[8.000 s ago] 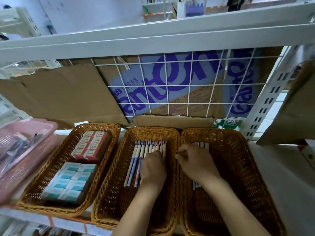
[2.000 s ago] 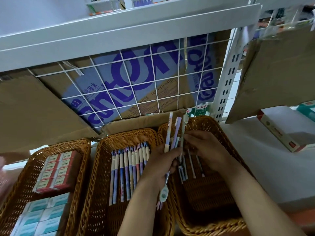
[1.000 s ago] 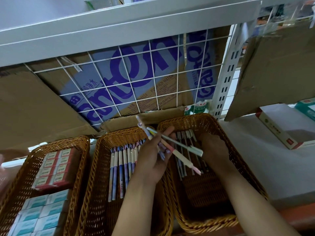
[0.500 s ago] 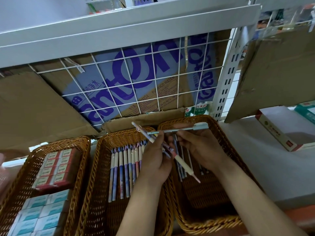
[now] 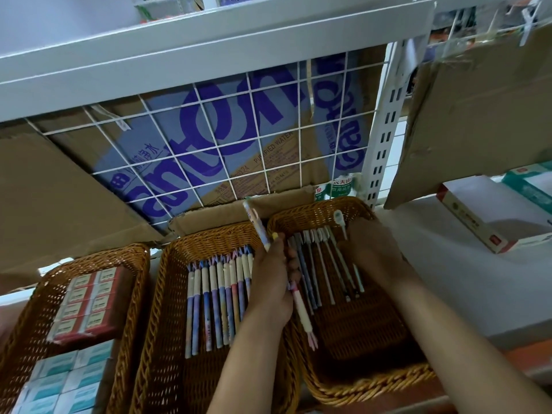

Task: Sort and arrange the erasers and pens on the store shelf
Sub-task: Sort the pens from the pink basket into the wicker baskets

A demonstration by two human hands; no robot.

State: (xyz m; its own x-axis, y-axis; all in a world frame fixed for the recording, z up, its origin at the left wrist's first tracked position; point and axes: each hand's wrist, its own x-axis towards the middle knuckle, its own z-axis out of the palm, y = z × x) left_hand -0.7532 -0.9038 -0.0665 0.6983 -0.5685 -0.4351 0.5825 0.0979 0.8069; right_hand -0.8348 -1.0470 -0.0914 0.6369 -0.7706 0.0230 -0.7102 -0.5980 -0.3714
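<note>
Pens | our left hand (image 5: 273, 288) grips spare pens (image 5: 257, 225) over the basket rims, ready for sorting | our right hand (image 5: 373, 255) pinches a capped pen (image 5: 339, 219) at the right basket (image 5: 358, 386) row, likely aligning it | erasers (image 5: 86, 300) sit far left.

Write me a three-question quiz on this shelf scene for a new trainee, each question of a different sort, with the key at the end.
1. True or false: the erasers lie in the middle basket.
2. The left hand grips: A) an eraser box, B) pens, C) nothing.
3. Fill in: the right hand reaches into the ____ basket.
Key: 1 false, they lie in the left basket; 2 B; 3 right.
</note>
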